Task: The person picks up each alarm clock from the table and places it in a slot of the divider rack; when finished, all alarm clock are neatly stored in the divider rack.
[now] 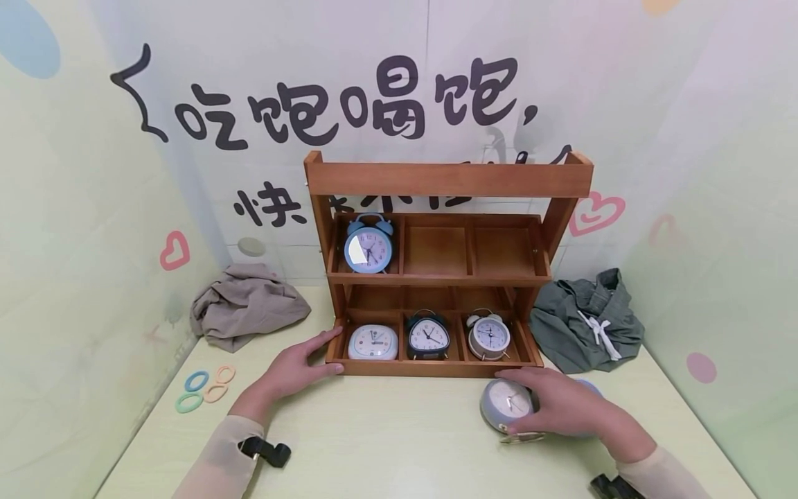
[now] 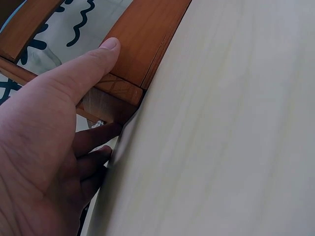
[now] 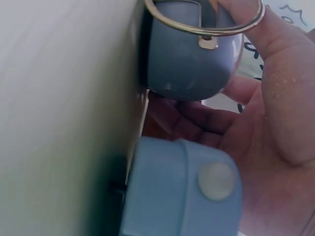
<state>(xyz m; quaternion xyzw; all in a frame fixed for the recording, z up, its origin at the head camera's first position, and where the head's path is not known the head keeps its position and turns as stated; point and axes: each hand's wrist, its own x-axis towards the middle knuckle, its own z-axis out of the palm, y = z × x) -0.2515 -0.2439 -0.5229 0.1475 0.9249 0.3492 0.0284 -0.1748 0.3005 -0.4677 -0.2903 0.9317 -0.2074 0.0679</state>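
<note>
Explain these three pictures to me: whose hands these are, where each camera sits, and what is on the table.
A person works with bare hands. The wide picture comes from a camera on the head; the two close ones from cameras on the wrists. On the table stands a wooden shelf holding four clocks. The left hand rests on the shelf's lower left corner, thumb on the wood. The right hand grips a grey alarm clock lying on the table. Crumpled clothes lie either side, and hair ties at far left.

A pale table [image 1: 386, 443] carries a wooden shelf rack [image 1: 445, 180] at its far middle. Far left lies a beige cloth [image 1: 246, 305] with hair rings [image 1: 202, 389] nearer; far right a green garment [image 1: 586, 320], near right a grey-blue clock [image 1: 506, 405].
</note>
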